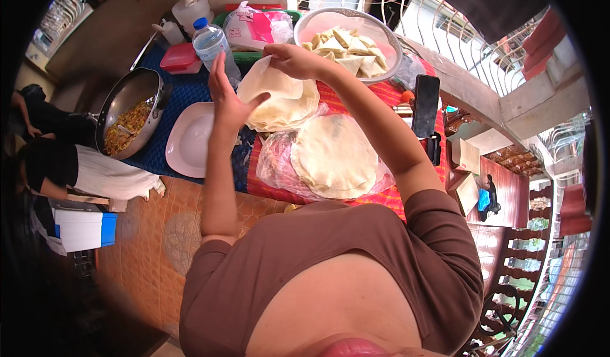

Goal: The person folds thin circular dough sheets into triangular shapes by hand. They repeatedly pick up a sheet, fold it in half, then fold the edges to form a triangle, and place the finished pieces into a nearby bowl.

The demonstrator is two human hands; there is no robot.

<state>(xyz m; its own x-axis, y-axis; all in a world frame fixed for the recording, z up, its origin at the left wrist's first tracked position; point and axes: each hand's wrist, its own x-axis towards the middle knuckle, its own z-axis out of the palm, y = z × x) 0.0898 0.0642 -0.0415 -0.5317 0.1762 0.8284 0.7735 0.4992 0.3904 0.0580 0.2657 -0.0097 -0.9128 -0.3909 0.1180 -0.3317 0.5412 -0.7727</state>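
Observation:
Pinched in my right hand point(291, 61) is the far edge of a thin, pale dough wrapper point(274, 83), partly lifted off a stack of round wrappers point(281, 111). My left hand point(231, 102) is beside the stack's left side with thumb and fingers spread, holding nothing. Closer to me, another flat pile of round wrappers point(336, 156) rests on clear plastic film point(279, 161). Beyond my right hand stands a grey colander point(396, 32) lined with plastic, full of folded triangular pastries point(350, 52). A white plate point(188, 140) lies left of my left forearm.
At left, a wok point(108, 114) holds chopped filling point(127, 128) and a spoon. A water bottle point(209, 42) and a pink-lidded tub point(181, 59) stand behind the plate. A phone point(425, 106) is upright at right. Another person point(57, 166) is at far left.

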